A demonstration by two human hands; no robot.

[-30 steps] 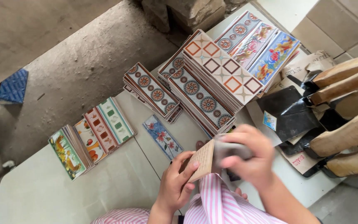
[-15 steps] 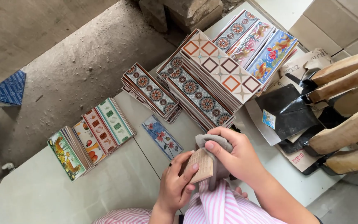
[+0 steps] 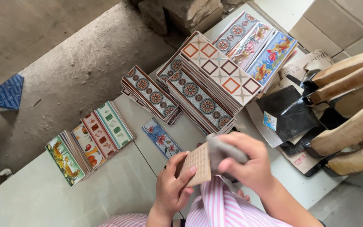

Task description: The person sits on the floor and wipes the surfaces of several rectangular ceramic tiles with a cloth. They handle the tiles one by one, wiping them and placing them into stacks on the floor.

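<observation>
Left hand [image 3: 171,189] fingers gripping tile [image 3: 197,163] — right hand [image 3: 248,164] fingers clutching cloth [image 3: 223,150] against it

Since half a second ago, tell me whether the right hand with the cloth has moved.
Yes. The right hand and cloth slid rightward, away from the single flower tile lying flat.

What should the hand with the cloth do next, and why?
Probably slide the grey cloth in the right hand down across the ridged back of the tile, since the left hand holds the tile tilted up and the cloth touches only its top edge.
</observation>
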